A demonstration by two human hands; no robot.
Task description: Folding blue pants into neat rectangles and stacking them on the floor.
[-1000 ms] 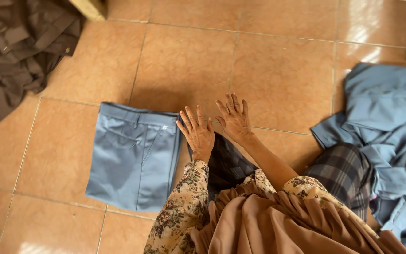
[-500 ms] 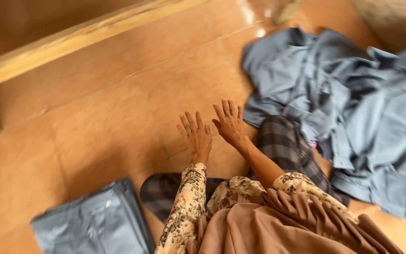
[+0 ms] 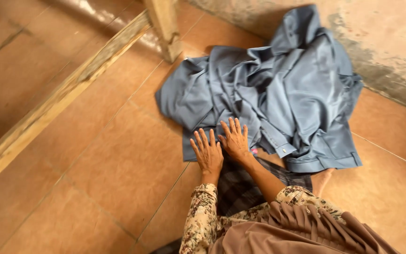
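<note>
just both hands, left hand [image 3: 207, 153] and right hand [image 3: 235, 140], fingers spread wide, empty, at the crumpled blue garment [image 3: 278, 89]

Two hands show at the lower middle of the frame: the left hand [image 3: 207, 153] and the right hand [image 3: 235, 139], each with five fingers spread flat. One heap of blue-grey cloth [image 3: 278, 89] fills the upper right; how many garments it holds cannot be told. One dark checked cloth [image 3: 240, 188] lies below the hands. One wooden beam [image 3: 62, 94] crosses the upper left, and one wooden post [image 3: 165, 26] meets it at the top. One floral sleeve [image 3: 203, 221] shows at the bottom.
</note>
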